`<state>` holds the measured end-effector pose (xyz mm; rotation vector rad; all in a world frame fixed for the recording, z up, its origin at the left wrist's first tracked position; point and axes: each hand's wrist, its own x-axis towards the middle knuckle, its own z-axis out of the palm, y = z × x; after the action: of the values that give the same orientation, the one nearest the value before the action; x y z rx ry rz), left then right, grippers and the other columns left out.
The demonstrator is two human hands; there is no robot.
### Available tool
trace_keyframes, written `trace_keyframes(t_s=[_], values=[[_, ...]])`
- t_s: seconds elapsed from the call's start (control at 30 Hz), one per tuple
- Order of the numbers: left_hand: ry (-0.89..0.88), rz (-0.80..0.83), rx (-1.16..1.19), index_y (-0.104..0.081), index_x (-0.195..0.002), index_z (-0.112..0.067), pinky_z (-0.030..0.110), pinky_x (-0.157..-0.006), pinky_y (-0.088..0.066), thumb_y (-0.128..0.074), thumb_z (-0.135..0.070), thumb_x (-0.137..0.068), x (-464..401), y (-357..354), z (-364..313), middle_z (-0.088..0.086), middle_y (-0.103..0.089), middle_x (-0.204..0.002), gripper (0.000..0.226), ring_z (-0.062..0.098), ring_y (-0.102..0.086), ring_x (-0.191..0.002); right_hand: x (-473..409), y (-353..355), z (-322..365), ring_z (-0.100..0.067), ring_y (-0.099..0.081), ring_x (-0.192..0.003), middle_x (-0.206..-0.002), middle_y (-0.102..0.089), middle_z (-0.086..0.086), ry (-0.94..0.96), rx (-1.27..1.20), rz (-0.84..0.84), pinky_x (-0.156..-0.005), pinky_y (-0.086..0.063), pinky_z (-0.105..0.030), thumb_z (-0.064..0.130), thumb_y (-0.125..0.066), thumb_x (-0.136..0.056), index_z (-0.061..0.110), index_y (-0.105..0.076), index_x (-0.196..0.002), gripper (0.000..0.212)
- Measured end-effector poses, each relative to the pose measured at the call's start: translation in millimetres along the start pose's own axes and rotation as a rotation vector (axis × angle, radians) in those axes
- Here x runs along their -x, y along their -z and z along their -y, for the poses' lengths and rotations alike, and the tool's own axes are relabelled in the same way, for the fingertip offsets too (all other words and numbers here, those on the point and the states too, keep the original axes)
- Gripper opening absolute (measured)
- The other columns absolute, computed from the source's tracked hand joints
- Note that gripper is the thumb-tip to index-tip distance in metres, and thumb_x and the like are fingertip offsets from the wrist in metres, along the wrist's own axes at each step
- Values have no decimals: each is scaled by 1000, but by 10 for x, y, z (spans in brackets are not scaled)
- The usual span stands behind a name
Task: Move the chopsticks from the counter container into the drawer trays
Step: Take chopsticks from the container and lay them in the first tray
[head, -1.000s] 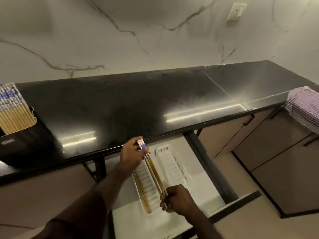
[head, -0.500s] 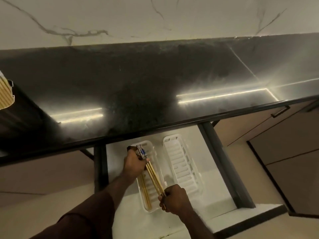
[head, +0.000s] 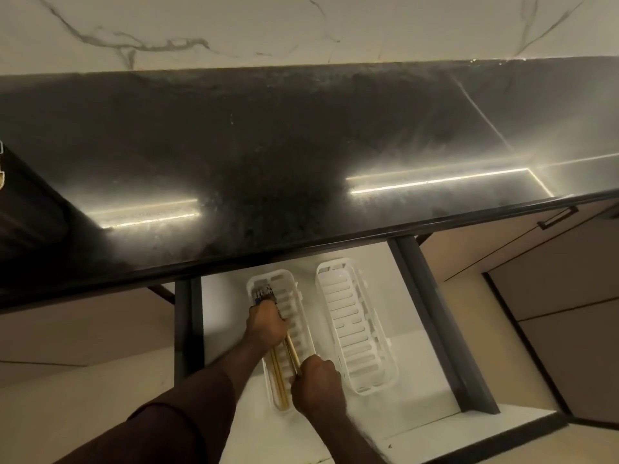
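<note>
White plastic, the left tray [head: 303, 316] lies in the open drawer [head: 221, 316] just under the black counter's [head: 301, 162] front edge, a second tray [head: 355, 333] beside it on the right with bare drawer floor between. Both hands hold the chopsticks [head: 290, 350] low in the left tray: the left hand [head: 266, 324] grips the patterned ends, the right hand [head: 316, 385] pinches the tips. Any print is too blurred to read. Half a second ago the bundle sat higher, tilted above the tray.
</note>
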<state>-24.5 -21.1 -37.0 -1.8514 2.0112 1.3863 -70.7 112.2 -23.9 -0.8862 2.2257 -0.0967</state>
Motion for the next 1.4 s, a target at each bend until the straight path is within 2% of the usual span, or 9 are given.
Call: trace_keyframes(t_s=[0.33,0.47,0.53,0.73,0.83,0.9,1.03,1.23,1.4], values=[[-119,42,-327,-61,-112,-3,37,-88,-56,-54,-8,-92,8,-89,22,14,-66,-111,22,27,-66,-101,-108,-135,42,-26,-63,-102,-111,-63,-9,38,86,-15,-84,-51,-32,8,-48,-90,10,-61,-108,22],[-154,-1,-364,-60,-111,3,38,-89,-51,-51,-6,-91,30,-110,23,21,-63,-114,24,35,-62,-106,-132,-209,58,-23,-63,-100,-111,-64,-6,56,85,-33,-83,-52,-32,10,-45,-95,12,-58,-113,22],[-157,-9,-383,-59,-112,2,39,-89,-49,-50,-6,-92,39,-123,25,22,-62,-116,24,37,-60,-108,-140,-229,63,-21,-64,-100,-112,-65,-5,73,87,-33,-81,-52,-30,17,-51,-96,14,-52,-122,26],[-176,-7,-435,-60,-113,-8,32,-88,-55,-45,-13,-98,65,-181,44,12,-66,-113,22,26,-65,-103,-163,-251,65,-21,-66,-97,-115,-65,-4,119,83,0,-79,-53,-30,28,-59,-94,22,-22,-149,66],[-192,-5,-478,-59,-113,-10,33,-89,-55,-43,-16,-100,74,-194,58,10,-66,-114,22,24,-65,-103,-158,-260,54,-21,-65,-102,-119,-63,-5,138,88,-7,-83,-53,-31,29,-54,-97,25,-13,-153,70],[-197,0,-514,-58,-115,-10,33,-91,-54,-44,-15,-99,79,-197,69,10,-65,-117,22,25,-64,-106,-146,-260,49,-20,-64,-104,-121,-62,-5,145,73,-9,-87,-53,-30,30,-52,-98,25,-17,-152,65],[-231,-4,-555,-56,-120,-9,32,-95,-51,-43,-16,-101,83,-191,80,9,-64,-121,24,24,-62,-110,-132,-247,49,-21,-64,-108,-125,-61,-7,115,45,24,-94,-53,-31,26,-52,-99,16,-42,-141,44],[-285,17,-597,-53,-123,-8,29,-100,-46,-41,-14,-101,98,-170,91,8,-60,-126,26,23,-58,-116,-110,-221,43,-22,-60,-113,-128,-58,-8,145,87,47,-96,-52,-32,26,-50,-100,20,-39,-143,45],[-259,34,-513,-56,-119,-7,28,-92,-47,-44,-12,-99,136,-128,72,8,-63,-122,24,23,-60,-112,-70,-190,71,-23,-61,-110,-124,-60,-7,138,79,25,-94,-53,-32,25,-46,-101,24,-40,-144,44]])
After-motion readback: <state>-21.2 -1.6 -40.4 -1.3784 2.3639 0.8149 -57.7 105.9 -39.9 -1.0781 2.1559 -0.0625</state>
